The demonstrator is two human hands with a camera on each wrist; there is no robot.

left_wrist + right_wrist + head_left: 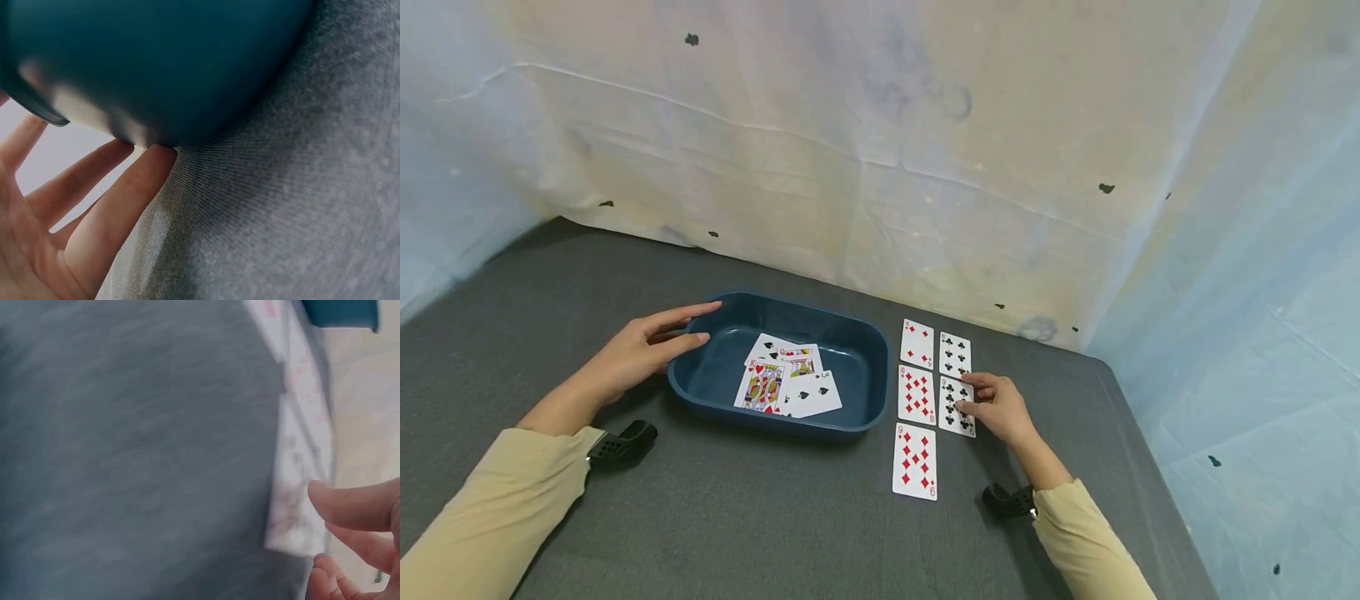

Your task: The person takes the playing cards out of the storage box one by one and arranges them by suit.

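Observation:
At the right, my right hand (1000, 407) reaches over the nine of clubs (951, 421), which lies face up on the table. Its thumb is over the card's face and a fingertip is near the upper edge, with a gap between them. My left hand (636, 354) holds the left end of a dark blue plastic tub (868, 408), thumb over the rim. In the left wrist view, several fingers touch the tub's outer wall (169, 62). Inside the tub lie overlapping playing cards, among them a king of hearts (760, 385) and a spade card (812, 395).
Left of the nine of clubs stands a column of diamonds: a four (917, 343), a ten (917, 395) and a nine (915, 461). The six of clubs (955, 353) lies above the nine of clubs. A grey cloth (775, 517) covers the table; pale sheeting (850, 150) hangs behind.

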